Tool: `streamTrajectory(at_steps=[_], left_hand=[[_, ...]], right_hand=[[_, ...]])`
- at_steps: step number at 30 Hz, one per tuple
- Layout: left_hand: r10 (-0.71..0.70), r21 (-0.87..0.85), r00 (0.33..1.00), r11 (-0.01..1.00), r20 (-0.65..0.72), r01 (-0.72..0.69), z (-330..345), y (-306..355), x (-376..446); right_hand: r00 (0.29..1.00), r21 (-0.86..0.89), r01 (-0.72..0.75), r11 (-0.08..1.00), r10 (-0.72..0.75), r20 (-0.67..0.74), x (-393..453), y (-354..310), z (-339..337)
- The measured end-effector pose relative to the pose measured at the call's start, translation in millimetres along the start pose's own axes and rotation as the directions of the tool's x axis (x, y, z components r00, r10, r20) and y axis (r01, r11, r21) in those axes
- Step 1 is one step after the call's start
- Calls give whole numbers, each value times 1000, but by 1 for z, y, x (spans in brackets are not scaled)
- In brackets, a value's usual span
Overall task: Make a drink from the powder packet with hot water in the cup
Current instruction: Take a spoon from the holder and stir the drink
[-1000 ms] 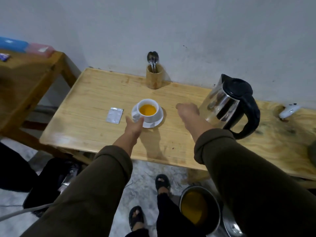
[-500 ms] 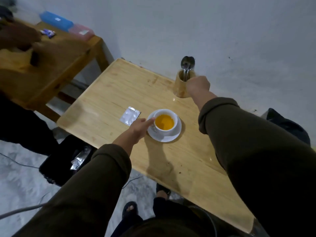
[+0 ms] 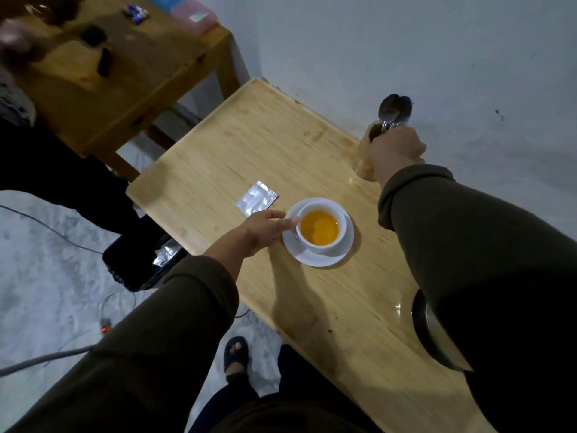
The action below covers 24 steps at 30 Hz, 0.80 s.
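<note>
We see the white cup [image 3: 323, 228], filled with orange-yellow liquid, standing on a white saucer [image 3: 318, 256] near the middle of the frame, on the pale wooden tabletop [image 3: 249, 142]. Our left hand [image 3: 265, 231] reaches in from the lower left and lies against the cup's left side, its fingers loosely curled and touching the rim; the saucer's left edge sits just under the fingertips. Just above that hand, to the upper left of the saucer, a silver powder packet [image 3: 256, 198] lies flat on the tabletop, apart from the fingers and from the saucer.

Our right hand [image 3: 396, 151] is in the upper right of the frame, well apart from the cup. It is closed around the handles of the metal spoons [image 3: 394, 109], whose bowls stick up above the knuckles. Directly beside and below the hand stands the wooden holder [image 3: 363, 154], close to the wall. At the right edge, half hidden by the right sleeve, we can make out the rim of a dark metal vessel [image 3: 420, 320].
</note>
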<state>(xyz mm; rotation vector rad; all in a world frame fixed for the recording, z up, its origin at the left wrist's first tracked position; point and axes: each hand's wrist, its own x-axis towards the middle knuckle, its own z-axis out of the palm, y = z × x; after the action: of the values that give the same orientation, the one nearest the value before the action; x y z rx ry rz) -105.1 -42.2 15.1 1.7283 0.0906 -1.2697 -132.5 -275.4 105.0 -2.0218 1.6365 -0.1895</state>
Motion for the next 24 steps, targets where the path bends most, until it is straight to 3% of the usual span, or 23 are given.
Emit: streamTrajectory(at_steps=[5,9,24], left_hand=[[-36,-46,999,998,9,36,1,4,-3],[-42,-59,999,997,16,43,0,6,-4],[-40,-71,999,997,7,40,-2,4,1]], right_hand=[[998,18,-2,1000,1,67,12,3,10],[1000,-10,-11,1000,11,-27,21,0,16],[998,-54,26,998,-29,-54,34,5,25]])
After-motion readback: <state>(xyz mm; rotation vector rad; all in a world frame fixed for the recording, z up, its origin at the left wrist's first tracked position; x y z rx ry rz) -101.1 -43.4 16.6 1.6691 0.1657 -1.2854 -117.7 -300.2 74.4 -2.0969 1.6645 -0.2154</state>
